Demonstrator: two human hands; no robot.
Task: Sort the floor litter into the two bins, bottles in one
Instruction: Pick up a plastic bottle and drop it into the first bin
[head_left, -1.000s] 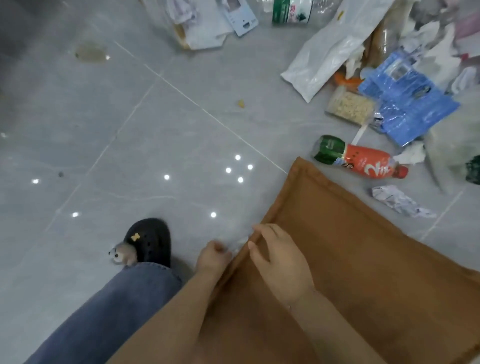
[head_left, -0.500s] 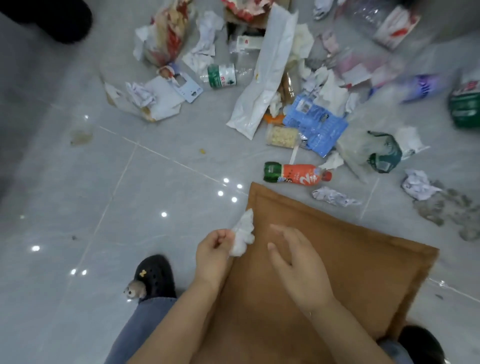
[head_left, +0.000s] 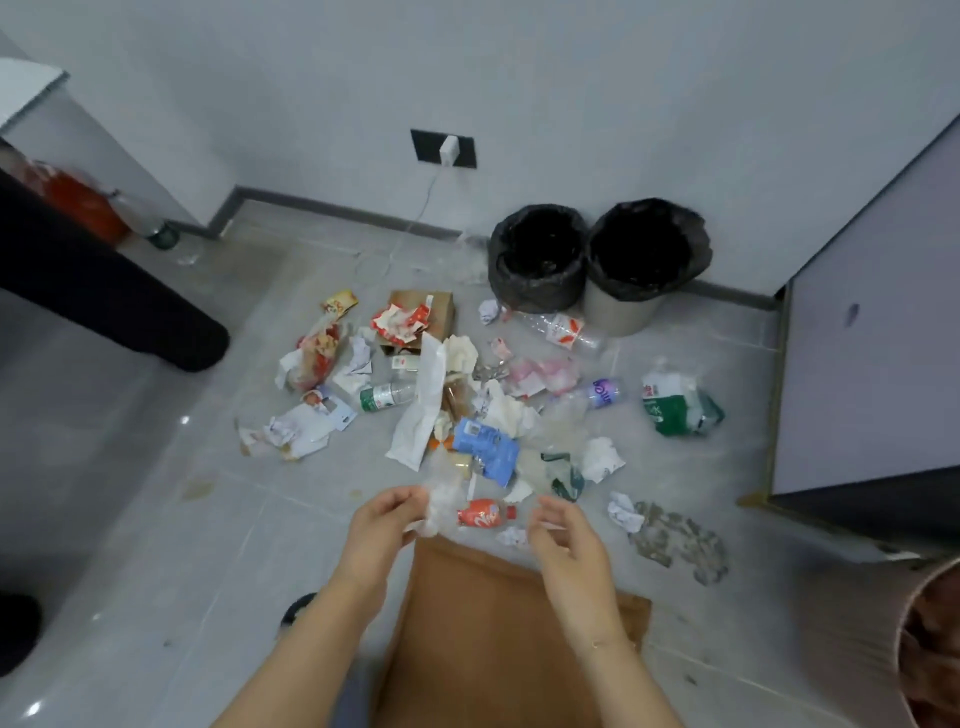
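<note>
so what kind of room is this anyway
Probably a plain indoor room, perhaps an office or utility corner, though I can't be sure. It has a grey tiled floor, a bare wall with a socket and a plugged-in charger, and two bins lined with black bags standing against the wall.

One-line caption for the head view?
Left hand pinches crumpled clear plastic wrap, right hand open, facing floor litter and two black-lined bins.

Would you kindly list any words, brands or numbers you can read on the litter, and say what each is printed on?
No text reads with certainty.
Red-labelled bottle: large white characters, too blurred to read.
Purple-labelled bottle: white lettering, upside down and illegible.
Green-labelled bottle: print too small.
Blue packet: label too small.
Green and white bag: lettering blurred.
</note>
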